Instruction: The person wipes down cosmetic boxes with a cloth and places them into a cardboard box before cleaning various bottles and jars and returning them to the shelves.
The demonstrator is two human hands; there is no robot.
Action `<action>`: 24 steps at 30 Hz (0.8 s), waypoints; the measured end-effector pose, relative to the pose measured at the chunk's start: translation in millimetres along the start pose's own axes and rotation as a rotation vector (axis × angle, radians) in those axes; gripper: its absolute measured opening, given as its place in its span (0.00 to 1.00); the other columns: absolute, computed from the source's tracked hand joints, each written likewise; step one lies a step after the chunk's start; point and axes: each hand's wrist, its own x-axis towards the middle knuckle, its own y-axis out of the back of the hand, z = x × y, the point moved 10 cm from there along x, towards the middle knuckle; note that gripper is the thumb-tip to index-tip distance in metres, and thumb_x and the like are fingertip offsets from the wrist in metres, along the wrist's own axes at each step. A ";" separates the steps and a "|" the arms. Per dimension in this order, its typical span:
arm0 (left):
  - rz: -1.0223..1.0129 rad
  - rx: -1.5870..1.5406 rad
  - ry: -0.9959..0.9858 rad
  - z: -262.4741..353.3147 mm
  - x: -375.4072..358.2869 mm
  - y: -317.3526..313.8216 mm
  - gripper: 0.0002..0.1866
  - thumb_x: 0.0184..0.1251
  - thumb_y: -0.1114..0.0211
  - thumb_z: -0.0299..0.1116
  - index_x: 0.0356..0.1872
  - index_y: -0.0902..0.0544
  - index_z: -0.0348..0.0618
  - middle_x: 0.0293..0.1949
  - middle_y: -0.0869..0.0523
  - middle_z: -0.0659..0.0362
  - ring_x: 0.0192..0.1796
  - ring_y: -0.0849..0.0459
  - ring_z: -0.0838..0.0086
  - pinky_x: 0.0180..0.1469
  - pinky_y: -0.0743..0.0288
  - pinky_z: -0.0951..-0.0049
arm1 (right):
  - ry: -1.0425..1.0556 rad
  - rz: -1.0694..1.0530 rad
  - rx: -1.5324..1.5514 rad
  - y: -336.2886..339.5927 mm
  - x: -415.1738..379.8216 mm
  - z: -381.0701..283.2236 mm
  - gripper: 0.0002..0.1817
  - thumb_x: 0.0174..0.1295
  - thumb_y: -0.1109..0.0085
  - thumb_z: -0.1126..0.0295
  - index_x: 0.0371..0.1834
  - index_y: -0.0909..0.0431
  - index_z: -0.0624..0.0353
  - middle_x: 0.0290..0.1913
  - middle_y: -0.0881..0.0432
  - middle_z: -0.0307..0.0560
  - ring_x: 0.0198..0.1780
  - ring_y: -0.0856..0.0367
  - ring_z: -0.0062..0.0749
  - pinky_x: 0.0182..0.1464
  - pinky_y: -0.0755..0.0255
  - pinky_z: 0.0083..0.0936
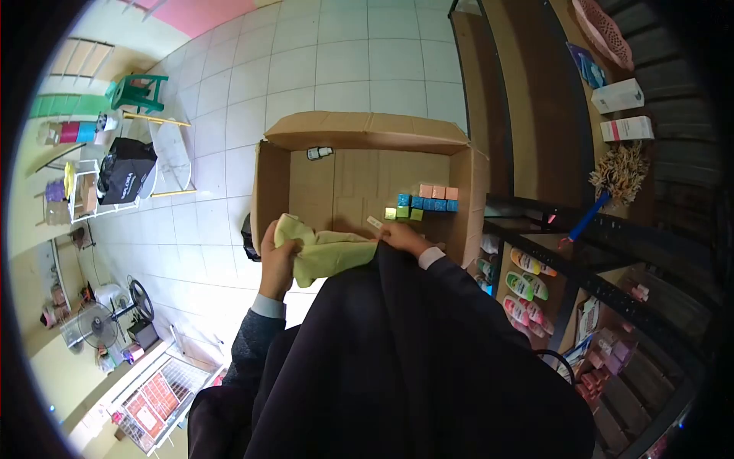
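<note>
A yellow-green cloth (325,256) stretches between my two hands over the near side of an open cardboard box (367,130). My left hand (277,258) grips its left end, fingers closed round the fabric. At the right, my right hand (405,238) is closed near the cloth's other end, beside a small pale item (375,222) that is too small to make out. Inside the box, small blue boxes (434,204), orange boxes (438,192) and green boxes (404,213) stand in rows at the right. A small dark bottle with a white label (319,153) lies at the back left.
Dark-framed shelves (527,99) run along the right, with bottles (522,286), cartons (618,96) and a duster (618,172). At the left are a green stool (140,92), a black bag (126,174) and a fan (99,324). White floor tiles surround the box.
</note>
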 end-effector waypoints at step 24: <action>-0.285 1.644 -0.627 -71.1 101.1 50.7 0.23 0.46 0.35 0.29 0.48 0.26 0.43 0.49 0.26 0.49 0.53 0.28 0.54 0.55 0.33 0.64 | -0.613 -0.105 -0.770 -29.7 2.0 180.7 0.40 0.42 0.34 0.50 0.62 0.37 0.40 0.57 0.29 0.51 0.61 0.34 0.47 0.56 0.41 0.59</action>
